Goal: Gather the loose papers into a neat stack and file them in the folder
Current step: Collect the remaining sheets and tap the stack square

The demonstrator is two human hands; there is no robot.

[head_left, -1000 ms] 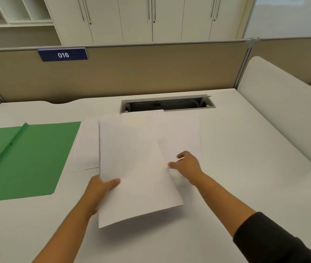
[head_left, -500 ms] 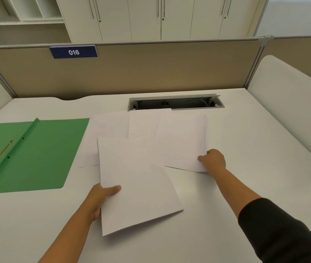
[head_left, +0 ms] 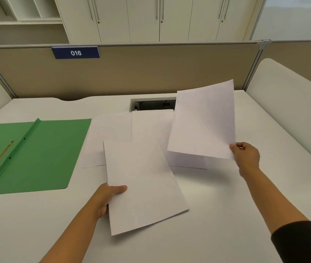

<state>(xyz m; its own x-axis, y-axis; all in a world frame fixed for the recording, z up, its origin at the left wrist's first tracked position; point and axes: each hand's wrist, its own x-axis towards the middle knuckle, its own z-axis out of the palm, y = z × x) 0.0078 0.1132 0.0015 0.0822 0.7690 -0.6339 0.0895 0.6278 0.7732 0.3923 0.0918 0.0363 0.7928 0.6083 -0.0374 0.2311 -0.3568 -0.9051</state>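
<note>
Right hand (head_left: 245, 158) pinches a thin white sheet (head_left: 202, 122) raised right of the green folder (head_left: 42, 154); left hand (head_left: 107, 198) grips another sheet (head_left: 143, 186) on the smooth white desk (head_left: 217, 215).

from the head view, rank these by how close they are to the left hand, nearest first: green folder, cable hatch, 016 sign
Measured from the left hand, which grips a sheet at its near left edge:
1. Green folder: open on the desk, just to the hand's left.
2. Cable hatch: at the desk's back edge, ahead and to the right.
3. 016 sign: up on the partition, beyond the desk.
</note>
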